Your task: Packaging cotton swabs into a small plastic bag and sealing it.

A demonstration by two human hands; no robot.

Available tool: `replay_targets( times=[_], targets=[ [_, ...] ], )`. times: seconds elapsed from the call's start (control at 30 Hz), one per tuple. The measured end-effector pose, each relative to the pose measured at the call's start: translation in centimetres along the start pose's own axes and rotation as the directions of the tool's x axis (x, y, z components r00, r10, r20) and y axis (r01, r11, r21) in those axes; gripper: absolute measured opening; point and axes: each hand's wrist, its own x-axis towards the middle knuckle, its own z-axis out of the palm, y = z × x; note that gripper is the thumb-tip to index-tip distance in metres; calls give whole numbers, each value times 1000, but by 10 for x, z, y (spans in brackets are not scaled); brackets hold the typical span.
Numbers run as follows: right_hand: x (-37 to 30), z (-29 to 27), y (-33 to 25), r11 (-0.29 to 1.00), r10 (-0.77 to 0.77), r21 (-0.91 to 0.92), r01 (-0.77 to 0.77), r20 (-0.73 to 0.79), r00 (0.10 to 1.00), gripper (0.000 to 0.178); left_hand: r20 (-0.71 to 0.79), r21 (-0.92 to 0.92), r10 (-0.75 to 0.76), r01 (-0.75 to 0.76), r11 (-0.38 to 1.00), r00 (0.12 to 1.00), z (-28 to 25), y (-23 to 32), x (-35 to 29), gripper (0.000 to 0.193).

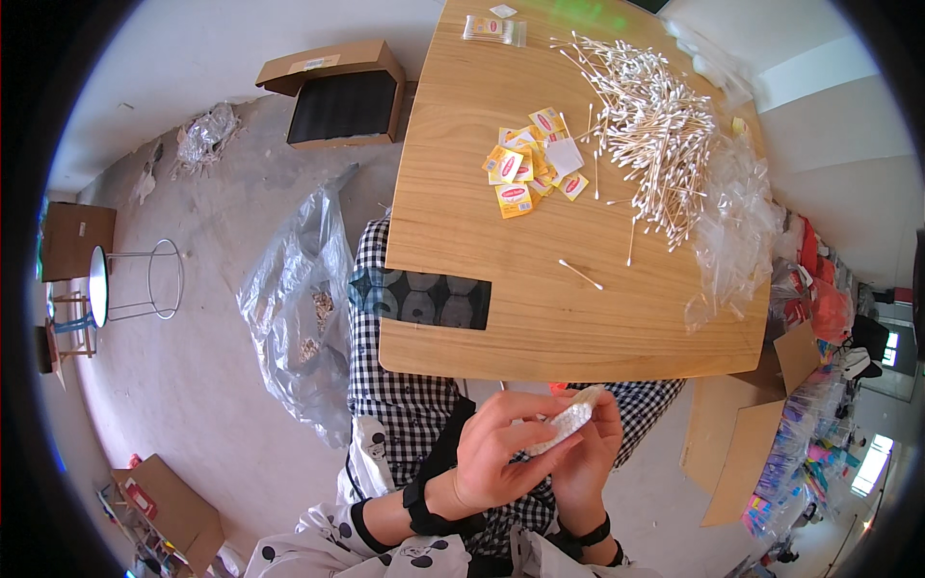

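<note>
Above my lap, just off the table's near edge, a tight bundle of cotton swabs [564,427] is held between both hands, its white tips facing up. My left hand [489,455] has its fingers closed around one side of the bundle. On the other side my right hand [595,451] grips it with bent fingers. A large loose pile of cotton swabs [650,135] covers the far right of the table, and a single cotton swab [581,275] lies nearer me. Yellow and white printed cards [515,169] lie heaped left of the pile.
A small filled clear bag [488,30] sits at the wooden table's [540,332] far left. Clear plastic film [732,231] hangs along the right edge. A dark patterned strip [434,300] lies at the left edge. A large plastic bag [299,308] and open cardboard box [347,101] stand on the floor.
</note>
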Motion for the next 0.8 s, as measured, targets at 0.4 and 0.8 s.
replay_targets(
  times=[0.4,0.8],
  targets=[
    [-6,-5,-4,843,-402,-394,367,-8,915,14,-138,-472,-550,433,767,823,10,0,2,26],
    [9,47,-55,237,-479,-752,616,461,747,30,321,-826,-793,563,33,518,-3,-24,5,8]
  ],
)
